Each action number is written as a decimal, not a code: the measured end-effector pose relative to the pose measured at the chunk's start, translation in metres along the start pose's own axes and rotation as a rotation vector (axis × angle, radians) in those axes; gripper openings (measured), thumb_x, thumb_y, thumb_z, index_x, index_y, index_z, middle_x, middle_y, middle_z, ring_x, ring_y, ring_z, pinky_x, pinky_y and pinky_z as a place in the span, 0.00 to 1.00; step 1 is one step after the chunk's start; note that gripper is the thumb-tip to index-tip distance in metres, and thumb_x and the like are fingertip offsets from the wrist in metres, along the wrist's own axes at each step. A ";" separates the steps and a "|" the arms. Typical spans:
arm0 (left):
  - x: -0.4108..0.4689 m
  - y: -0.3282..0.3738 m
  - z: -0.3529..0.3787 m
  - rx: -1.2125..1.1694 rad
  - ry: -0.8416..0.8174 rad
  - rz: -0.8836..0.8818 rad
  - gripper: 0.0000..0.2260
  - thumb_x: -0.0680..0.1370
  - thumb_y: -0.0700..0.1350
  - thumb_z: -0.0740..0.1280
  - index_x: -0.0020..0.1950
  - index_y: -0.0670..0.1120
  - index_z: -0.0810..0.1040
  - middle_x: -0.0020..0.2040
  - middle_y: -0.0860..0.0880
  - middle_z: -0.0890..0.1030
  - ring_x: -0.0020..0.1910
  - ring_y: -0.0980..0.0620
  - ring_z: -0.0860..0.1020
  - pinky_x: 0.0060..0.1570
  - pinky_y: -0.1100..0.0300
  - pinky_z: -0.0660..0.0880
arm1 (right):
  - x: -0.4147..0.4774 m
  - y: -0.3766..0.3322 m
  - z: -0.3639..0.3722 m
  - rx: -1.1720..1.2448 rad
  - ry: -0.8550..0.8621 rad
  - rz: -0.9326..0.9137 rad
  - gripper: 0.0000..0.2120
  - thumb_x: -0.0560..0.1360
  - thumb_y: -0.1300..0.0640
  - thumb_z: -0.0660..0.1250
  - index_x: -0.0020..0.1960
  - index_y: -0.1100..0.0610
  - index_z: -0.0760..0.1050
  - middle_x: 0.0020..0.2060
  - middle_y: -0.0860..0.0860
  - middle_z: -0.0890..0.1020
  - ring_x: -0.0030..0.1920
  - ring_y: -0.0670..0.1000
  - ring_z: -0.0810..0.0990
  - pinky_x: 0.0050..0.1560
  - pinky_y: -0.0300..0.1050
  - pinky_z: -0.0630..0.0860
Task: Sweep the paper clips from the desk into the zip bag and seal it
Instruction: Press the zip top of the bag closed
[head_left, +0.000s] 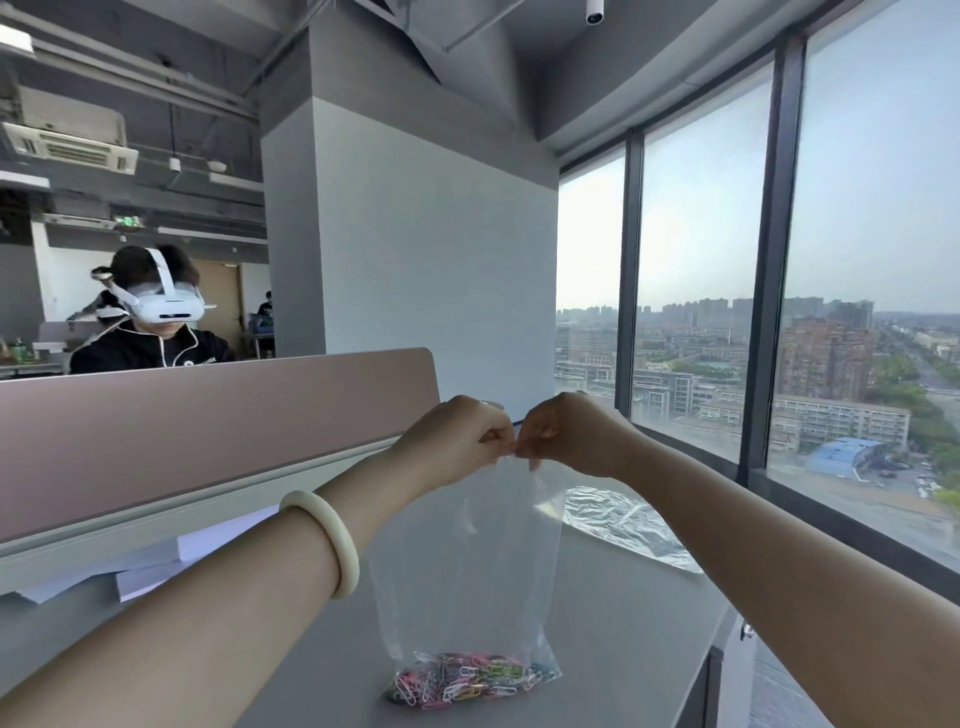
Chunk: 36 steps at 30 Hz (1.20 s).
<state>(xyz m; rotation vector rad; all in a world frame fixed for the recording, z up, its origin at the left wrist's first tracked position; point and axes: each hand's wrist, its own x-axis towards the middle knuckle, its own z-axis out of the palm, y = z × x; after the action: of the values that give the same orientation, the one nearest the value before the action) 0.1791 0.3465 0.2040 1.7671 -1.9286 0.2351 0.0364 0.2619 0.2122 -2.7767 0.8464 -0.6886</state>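
A clear zip bag (467, 571) hangs upright above the grey desk (623, 623), its bottom resting near the desk's front. Several coloured paper clips (467, 680) lie heaped in the bag's bottom. My left hand (457, 436) and my right hand (566, 436) pinch the bag's top edge side by side, fingertips nearly touching at the middle of the zip strip. A pale bangle (327, 540) sits on my left wrist. I cannot tell whether the zip is closed.
A second clear plastic bag (623, 525) lies flat on the desk at the right, near the window (857, 312). White paper stacks (171, 566) lie at the left under a pink divider (208, 431). A person in a white headset (150, 322) sits beyond it.
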 end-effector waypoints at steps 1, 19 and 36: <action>-0.001 -0.002 -0.002 -0.014 -0.008 -0.007 0.06 0.76 0.43 0.65 0.44 0.43 0.81 0.33 0.57 0.75 0.41 0.50 0.80 0.41 0.58 0.73 | 0.000 -0.001 0.000 -0.020 0.011 0.000 0.12 0.71 0.51 0.68 0.30 0.41 0.74 0.29 0.41 0.80 0.42 0.46 0.79 0.44 0.44 0.77; -0.013 -0.026 -0.012 -0.057 0.020 -0.154 0.03 0.73 0.45 0.70 0.39 0.47 0.80 0.32 0.54 0.79 0.31 0.53 0.78 0.41 0.58 0.76 | 0.011 -0.023 0.007 -0.160 0.063 -0.084 0.07 0.75 0.50 0.64 0.46 0.47 0.81 0.43 0.43 0.86 0.45 0.45 0.78 0.49 0.39 0.63; -0.016 -0.029 -0.016 0.035 0.018 -0.183 0.05 0.75 0.44 0.66 0.38 0.49 0.77 0.34 0.52 0.77 0.34 0.54 0.75 0.45 0.55 0.75 | 0.016 -0.029 0.012 -0.229 0.100 -0.139 0.08 0.76 0.49 0.64 0.49 0.46 0.81 0.44 0.43 0.86 0.50 0.46 0.80 0.61 0.42 0.64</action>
<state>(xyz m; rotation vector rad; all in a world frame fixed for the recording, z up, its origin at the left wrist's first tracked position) 0.2114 0.3638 0.2039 1.9438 -1.7473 0.2204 0.0678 0.2771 0.2159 -3.0524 0.8020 -0.8061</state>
